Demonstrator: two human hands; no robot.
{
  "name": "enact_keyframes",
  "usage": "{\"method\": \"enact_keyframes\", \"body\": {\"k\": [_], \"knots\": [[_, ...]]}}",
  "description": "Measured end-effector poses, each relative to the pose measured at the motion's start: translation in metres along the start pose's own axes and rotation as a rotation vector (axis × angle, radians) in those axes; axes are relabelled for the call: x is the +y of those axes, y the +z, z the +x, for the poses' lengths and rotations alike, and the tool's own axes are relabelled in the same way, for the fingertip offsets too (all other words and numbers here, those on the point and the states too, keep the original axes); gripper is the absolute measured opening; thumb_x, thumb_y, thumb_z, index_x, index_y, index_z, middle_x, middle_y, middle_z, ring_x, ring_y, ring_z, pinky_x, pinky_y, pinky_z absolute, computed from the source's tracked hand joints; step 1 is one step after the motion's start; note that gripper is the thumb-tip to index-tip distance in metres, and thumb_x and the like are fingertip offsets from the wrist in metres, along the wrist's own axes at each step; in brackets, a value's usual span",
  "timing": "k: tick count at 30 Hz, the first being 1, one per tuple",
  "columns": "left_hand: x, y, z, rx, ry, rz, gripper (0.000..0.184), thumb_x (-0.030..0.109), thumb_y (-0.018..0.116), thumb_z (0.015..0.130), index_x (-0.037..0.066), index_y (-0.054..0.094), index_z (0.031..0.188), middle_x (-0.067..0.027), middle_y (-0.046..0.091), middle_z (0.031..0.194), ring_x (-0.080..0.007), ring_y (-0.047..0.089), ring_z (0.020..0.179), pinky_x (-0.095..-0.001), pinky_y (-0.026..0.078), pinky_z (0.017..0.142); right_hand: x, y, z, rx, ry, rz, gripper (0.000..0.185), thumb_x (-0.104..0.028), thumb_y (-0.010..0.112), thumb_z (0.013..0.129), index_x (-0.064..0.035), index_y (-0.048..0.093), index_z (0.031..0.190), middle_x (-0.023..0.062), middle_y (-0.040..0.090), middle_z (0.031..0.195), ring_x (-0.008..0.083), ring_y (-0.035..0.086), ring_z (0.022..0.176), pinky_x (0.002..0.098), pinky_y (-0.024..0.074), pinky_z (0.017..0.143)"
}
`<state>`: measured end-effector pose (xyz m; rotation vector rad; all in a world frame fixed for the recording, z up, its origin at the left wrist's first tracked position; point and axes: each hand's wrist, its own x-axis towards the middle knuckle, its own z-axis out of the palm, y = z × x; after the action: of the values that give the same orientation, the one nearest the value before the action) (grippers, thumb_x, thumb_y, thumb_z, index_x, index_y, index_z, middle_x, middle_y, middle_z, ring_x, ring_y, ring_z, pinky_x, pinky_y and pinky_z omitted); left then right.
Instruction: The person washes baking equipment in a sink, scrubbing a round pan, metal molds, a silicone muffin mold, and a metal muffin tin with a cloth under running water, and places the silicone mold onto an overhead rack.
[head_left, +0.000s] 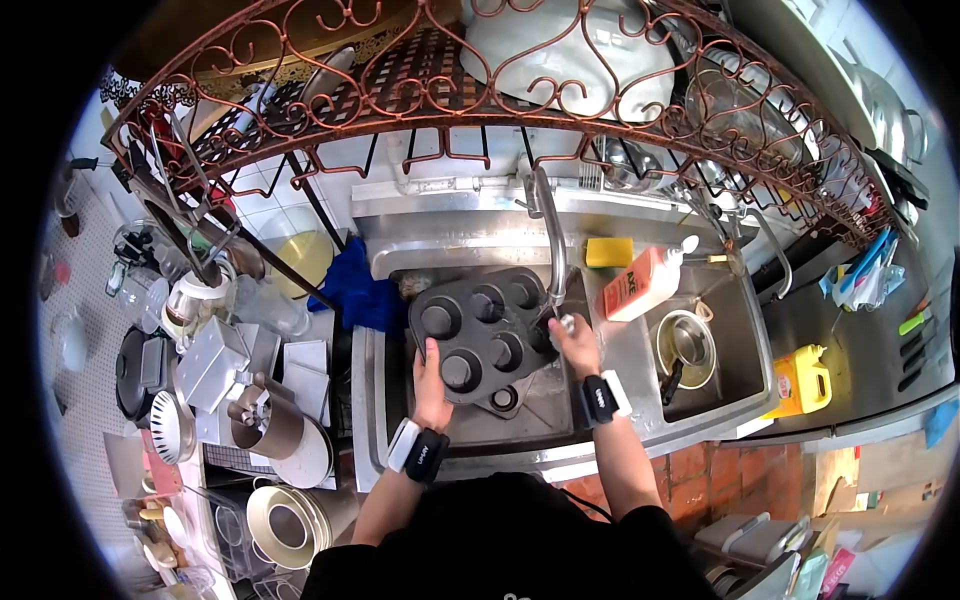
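Note:
A dark muffin tin [478,338] with several round cups is held over the left sink basin [540,408], beneath the curved faucet [549,225]. My left hand [431,388] grips its lower left edge, with the thumb on top. At the tin's right side, my right hand [577,345] is closed round something small and whitish, mostly hidden by the fingers. Below the tin, a small dark ring-shaped part shows in the basin.
A yellow sponge [609,252] and a pink AXE bottle [640,284] stand right of the faucet. The right basin holds a bowl and strainer [689,338]. A blue cloth [362,290] lies left. A scrolled metal rack [420,112] spans overhead.

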<state>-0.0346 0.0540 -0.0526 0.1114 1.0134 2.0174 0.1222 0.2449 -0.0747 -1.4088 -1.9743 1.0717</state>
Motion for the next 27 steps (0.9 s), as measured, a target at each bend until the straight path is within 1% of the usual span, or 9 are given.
{"method": "enact_keyframes", "body": {"k": [4,9,12,16,21,24,25,26,27], "knots": [[-0.005,0.010,-0.001,0.031,0.001,-0.005,0.049,0.038,0.049,0.090,0.006,0.038,0.125,-0.0099,0.050,0.118,-0.0218,0.053,0.103,-0.0345,0.046,0.085,0.030,0.036,-0.004,-0.165,-0.082,0.420,0.060,-0.043,0.065,0.075,0.0002,0.046,0.111,0.0197,0.060,0.094,0.0302,0.059,0.087,0.0345,0.0453,0.076],[-0.006,0.013,0.000,-0.014,-0.011,-0.019,0.048,0.037,0.050,0.089,0.007,0.038,0.125,-0.0090,0.048,0.120,-0.0204,0.051,0.107,-0.0347,0.045,0.087,-0.003,0.023,-0.013,-0.180,-0.133,-0.082,0.042,-0.029,0.060,0.085,-0.0004,0.045,0.112,0.0089,0.057,0.101,0.0129,0.054,0.093,0.0264,0.0440,0.077],[-0.008,0.009,0.003,0.014,0.033,0.061,0.047,0.037,0.048,0.090,0.008,0.038,0.126,-0.0077,0.047,0.121,-0.0198,0.048,0.109,-0.0351,0.044,0.087,0.012,0.021,0.008,-0.348,0.010,0.472,0.039,-0.030,0.060,0.084,-0.0004,0.047,0.106,0.0065,0.058,0.092,0.0124,0.056,0.086,0.0252,0.0445,0.073],[-0.017,0.027,0.004,0.051,0.031,-0.032,0.049,0.038,0.047,0.090,0.011,0.034,0.129,-0.0080,0.046,0.122,-0.0209,0.049,0.108,-0.0347,0.044,0.088,-0.036,0.017,-0.031,-0.239,0.062,0.693,0.036,-0.023,0.061,0.085,0.0017,0.044,0.105,0.0049,0.057,0.089,0.0107,0.054,0.081,0.0238,0.0447,0.072],[-0.037,0.037,0.010,0.026,0.062,0.040,0.047,0.038,0.046,0.091,0.014,0.033,0.129,-0.0080,0.048,0.120,-0.0205,0.052,0.104,-0.0360,0.046,0.085,-0.011,0.071,-0.048,0.097,-0.367,-0.104,0.058,-0.045,0.060,0.079,0.0055,0.046,0.105,0.0193,0.057,0.093,0.0293,0.056,0.088,0.0352,0.0440,0.079],[-0.036,0.042,0.010,0.009,0.023,0.015,0.047,0.039,0.046,0.091,0.013,0.033,0.128,-0.0074,0.048,0.119,-0.0195,0.052,0.104,-0.0343,0.045,0.085,-0.020,0.037,-0.038,-0.215,-0.267,-0.066,0.057,-0.044,0.063,0.078,0.0040,0.046,0.104,0.0152,0.057,0.084,0.0268,0.057,0.081,0.0356,0.0452,0.073],[-0.033,0.046,0.007,0.002,0.007,0.019,0.048,0.038,0.046,0.091,0.012,0.033,0.128,-0.0076,0.047,0.120,-0.0190,0.051,0.105,-0.0330,0.044,0.086,-0.025,0.022,-0.032,-0.339,-0.175,0.038,0.053,-0.041,0.065,0.078,0.0009,0.047,0.104,0.0080,0.056,0.078,0.0197,0.055,0.072,0.0330,0.0456,0.065],[-0.030,0.047,0.006,-0.003,-0.006,0.026,0.049,0.038,0.047,0.090,0.011,0.033,0.128,-0.0078,0.046,0.121,-0.0186,0.049,0.106,-0.0316,0.042,0.088,-0.020,0.022,-0.025,-0.397,0.064,0.618,0.045,-0.036,0.066,0.079,-0.0008,0.048,0.102,0.0034,0.055,0.078,0.0120,0.053,0.070,0.0270,0.0450,0.063],[-0.032,0.047,0.005,0.002,-0.010,0.019,0.050,0.039,0.047,0.090,0.012,0.031,0.129,-0.0075,0.045,0.123,-0.0183,0.048,0.107,-0.0319,0.041,0.089,-0.014,0.022,-0.025,-0.264,0.037,0.577,0.042,-0.034,0.066,0.080,-0.0014,0.049,0.101,0.0026,0.055,0.080,0.0101,0.052,0.070,0.0253,0.0446,0.062]]}}
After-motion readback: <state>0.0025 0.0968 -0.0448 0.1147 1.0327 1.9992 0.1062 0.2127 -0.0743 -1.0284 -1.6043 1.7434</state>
